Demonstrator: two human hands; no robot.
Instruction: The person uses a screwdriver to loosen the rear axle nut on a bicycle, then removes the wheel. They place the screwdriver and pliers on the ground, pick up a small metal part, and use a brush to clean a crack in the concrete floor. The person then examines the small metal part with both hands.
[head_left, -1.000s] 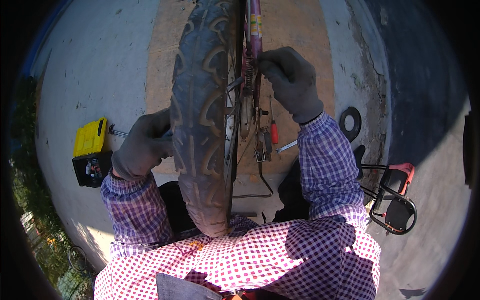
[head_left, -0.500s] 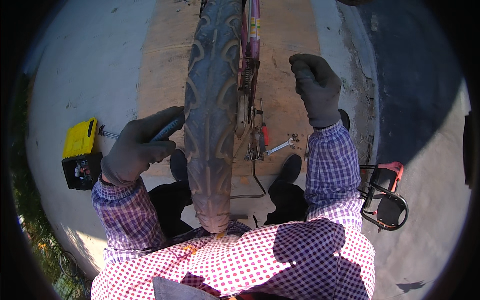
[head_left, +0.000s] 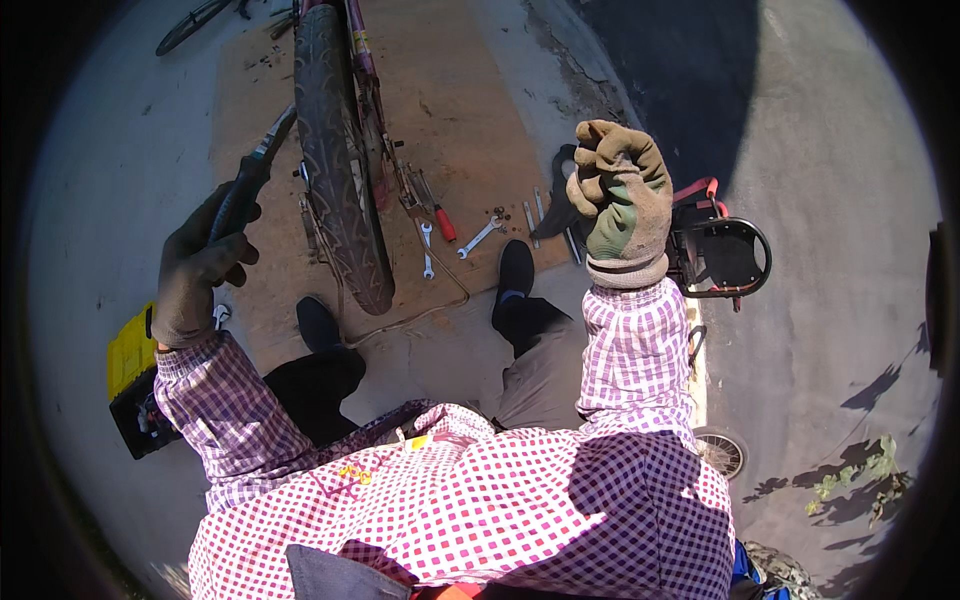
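Bicycle wheel [head_left: 340,170] now farther off, upper centre. Left hand [head_left: 200,270] lifted clear at left, fingers wrapped round pliers [head_left: 250,185]. Right hand [head_left: 622,195] raised higher, fingers curled into empty fist.

The scene is outdoors in strong sunlight. The ground is pale grey concrete [head_left: 110,200], with a brown board [head_left: 470,130] laid flat in the middle, running from near to far. To the far right a wide dark shadow [head_left: 700,90] falls across the concrete. At the near right, leafy shadows [head_left: 850,480] lie on the ground. A cracked, crumbly strip [head_left: 580,70] runs along the board's right edge.
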